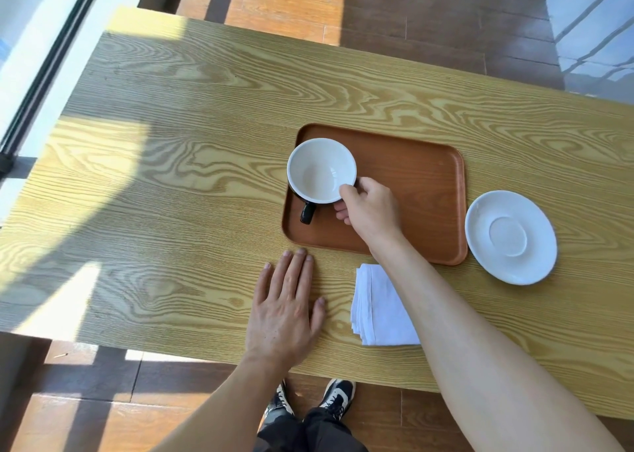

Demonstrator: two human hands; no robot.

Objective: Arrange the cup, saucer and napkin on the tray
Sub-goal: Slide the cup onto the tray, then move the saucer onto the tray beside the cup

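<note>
Wood counter (206, 115): pale, strongly grained, carrying every item; sun patches on its left part.
Tray (422, 191): one, brown, rectangular with rounded corners, flat on the counter.
Cup (320, 170): one, white inside and black outside, upright over the tray's left end; its black handle points toward the person; whether its base touches the tray cannot be told.
Saucer (510, 237): one, white, empty, on the counter just beside the tray's right edge, off the tray.
Napkin (379, 305): one folded white stack, on the counter near the tray's near edge, partly hidden by the right forearm.
Right hand (372, 208): its grip is clamped on the cup's rim at the near right side, thumb over the lip and fingers under.
Left hand (286, 311): flat on the counter, palm down, fingers spread apart, holding nothing, fingertips close to the tray's near left corner.
Shoes (338, 396): two, on the brown floor below the counter's edge.
</note>
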